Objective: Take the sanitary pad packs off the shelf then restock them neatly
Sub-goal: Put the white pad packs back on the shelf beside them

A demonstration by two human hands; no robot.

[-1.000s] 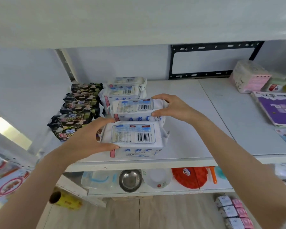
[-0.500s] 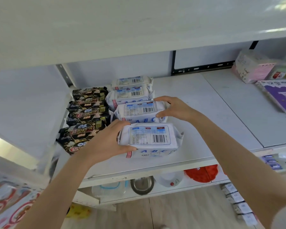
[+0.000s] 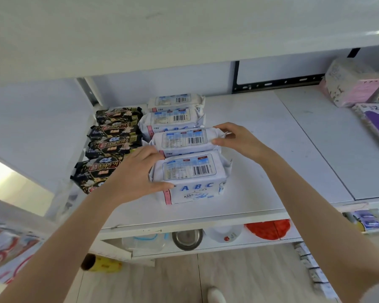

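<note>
Presently restocking: my left hand (image 3: 138,173) grips the front pack (image 3: 190,171), my right hand (image 3: 234,138) pinches the second pack (image 3: 184,139); the next move should square both with the front edge of the shelf (image 3: 260,171).

Left hand (image 3: 138,171), right hand (image 3: 239,138): forearms bare; pale sleeve edge (image 3: 377,299) at right elbow; white shoe toe (image 3: 216,296).

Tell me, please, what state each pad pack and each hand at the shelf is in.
Front ABC pack: upright on the shelf, left end gripped.
Second ABC pack: upright behind it, right end pinched.
Two rear ABC packs: upright in row, untouched.
Black packs: lined up on the left, untouched.
Left hand: grips front ABC pack.
Right hand: pinches second ABC pack.
</note>
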